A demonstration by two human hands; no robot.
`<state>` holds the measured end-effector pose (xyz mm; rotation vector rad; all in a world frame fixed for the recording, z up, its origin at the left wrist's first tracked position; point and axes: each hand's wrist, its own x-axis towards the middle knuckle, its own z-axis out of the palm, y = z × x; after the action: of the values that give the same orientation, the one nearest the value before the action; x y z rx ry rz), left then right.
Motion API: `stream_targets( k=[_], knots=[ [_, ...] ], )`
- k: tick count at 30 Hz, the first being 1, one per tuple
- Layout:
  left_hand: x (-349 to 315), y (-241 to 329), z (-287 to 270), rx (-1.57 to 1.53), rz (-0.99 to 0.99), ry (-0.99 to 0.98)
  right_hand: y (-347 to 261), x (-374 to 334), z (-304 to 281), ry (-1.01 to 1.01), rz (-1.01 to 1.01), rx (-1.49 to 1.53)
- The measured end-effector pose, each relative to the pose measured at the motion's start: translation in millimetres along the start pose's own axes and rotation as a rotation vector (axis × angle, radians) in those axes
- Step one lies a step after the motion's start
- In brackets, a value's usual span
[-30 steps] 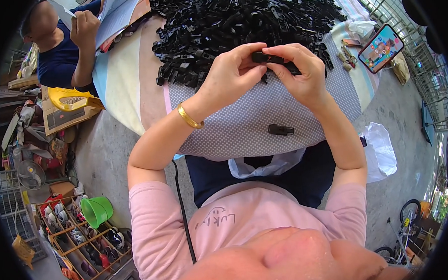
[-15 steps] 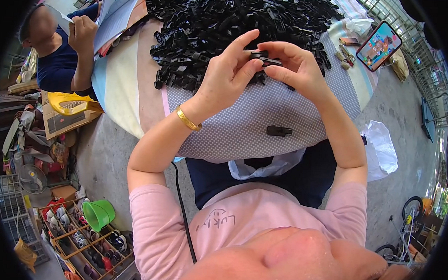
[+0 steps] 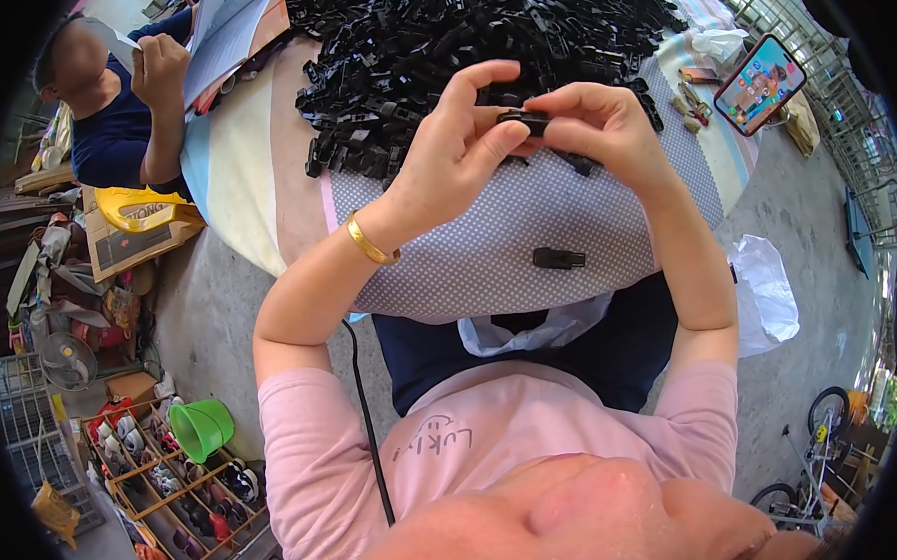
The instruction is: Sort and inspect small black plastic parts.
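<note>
Together, your left hand (image 3: 448,158) and right hand (image 3: 607,133) pinch one small black clip-like piece (image 3: 531,121); it's likely light, stiff, smooth plastic; best held by its ends.

I'm seeing home doubling as workspace, by looks of it: garage-like, concrete floor (image 3: 217,305), metal grille (image 3: 770,22) at upper right. Household signs: wooden shoe rack (image 3: 136,514) low left, green bucket (image 3: 202,429) by it, electric fan (image 3: 67,361) near, bicycle (image 3: 819,436) far right. Work signs: cloth-covered table (image 3: 237,196) bearing big heap of small black parts (image 3: 429,39), cardboard (image 3: 134,253) and oddments crowding left.
</note>
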<state>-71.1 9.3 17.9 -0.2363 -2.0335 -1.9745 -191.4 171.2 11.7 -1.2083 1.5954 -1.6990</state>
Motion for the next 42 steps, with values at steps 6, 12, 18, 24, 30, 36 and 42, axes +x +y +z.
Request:
stream_targets(
  k=[6,12,18,24,30,36,42],
  knots=[
    [-14,5,12,0.278,-0.305,-0.467,2,5,-17,0.116,-0.050,-0.676],
    [-20,4,10,0.623,0.058,-0.545,2,-6,-8,-0.060,-0.022,-1.127],
    [-8,-1,-2,1.260,0.195,-0.061,8,-9,-4,-0.054,-0.108,-1.170],
    [0,-9,-13,1.036,0.117,-0.044,-7,-3,3,0.114,-0.056,-0.556],
    [16,8,-40,-0.007,-0.462,-0.087,-4,0,-4,0.171,0.055,-0.066],
    [15,-3,-40,-0.528,-0.513,-0.166,2,2,2,0.214,0.046,0.327],
    [9,-11,-24,-0.343,-0.379,-0.047,3,1,12,0.192,0.012,0.113]
  ],
)
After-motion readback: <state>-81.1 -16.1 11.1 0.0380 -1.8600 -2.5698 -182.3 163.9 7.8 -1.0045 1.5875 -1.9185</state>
